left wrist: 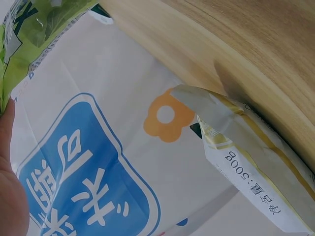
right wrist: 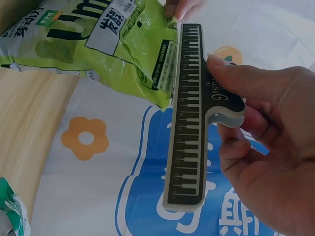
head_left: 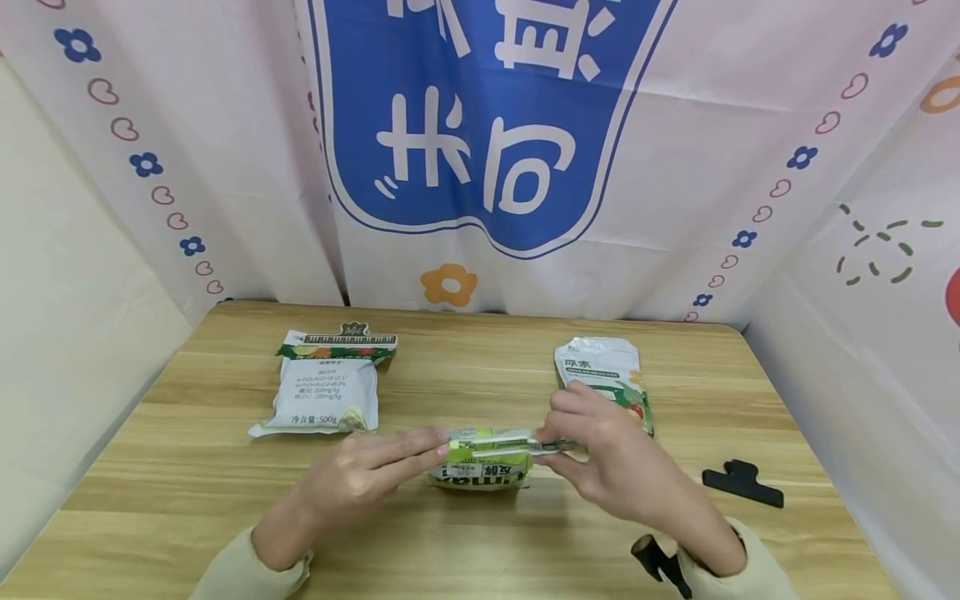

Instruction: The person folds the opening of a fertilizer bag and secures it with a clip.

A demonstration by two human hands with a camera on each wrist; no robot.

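A bright green plastic bag (head_left: 483, 477) with dark lettering stands at the middle of the table, its top flattened into a narrow edge. My left hand (head_left: 360, 471) pinches that edge from the left, fingers extended along it and thumb (left wrist: 6, 132) against the bag. With thumb and fingers, my right hand (head_left: 611, 442) grips the dark handle of a long clip (right wrist: 187, 123) patterned with piano keys. The clip lies along the bag's top edge in the right wrist view, with much of its length sticking out past the bag's corner.
At the back left lies a white 500g bag (head_left: 326, 392), its top held by a similar piano-key clip (head_left: 351, 340). A white and green pouch (head_left: 597, 363) lies behind my right hand. To the right rests a black clip (head_left: 742, 483). A printed curtain (head_left: 510, 287) hangs behind the table.
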